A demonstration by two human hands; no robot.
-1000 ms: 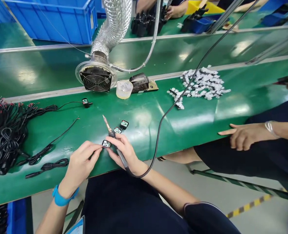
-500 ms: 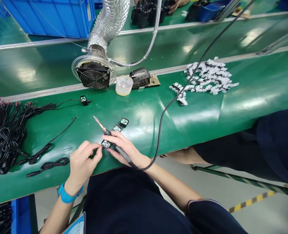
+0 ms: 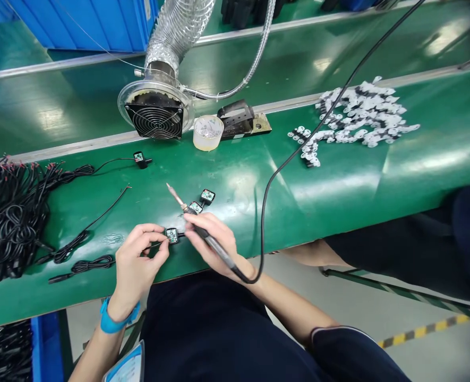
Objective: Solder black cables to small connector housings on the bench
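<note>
My right hand (image 3: 216,241) is closed around a soldering iron (image 3: 211,241), its tip pointing up and left above the bench. My left hand (image 3: 141,257) pinches the end of a black cable (image 3: 93,264) against the left edge of a small black housing with a green circuit board (image 3: 171,235). The coiled part of that cable lies left of the hand; how its end sits in the housing is hidden by my fingers. Just beyond the iron are two similar housings, one nearer (image 3: 195,207) and one farther (image 3: 208,197).
Bundled black cables (image 3: 9,223) cover the left side, near a single loose cable (image 3: 73,246). A wired housing (image 3: 141,159) lies behind. Farther back stand a fume fan (image 3: 155,121), a round tub (image 3: 208,133) and an iron holder (image 3: 237,119). White-and-black parts (image 3: 362,114) are piled right.
My right hand has drawn back to the right from the housing, taking the iron along. My left fingers now touch the housing's left edge. The view has shifted slightly.
</note>
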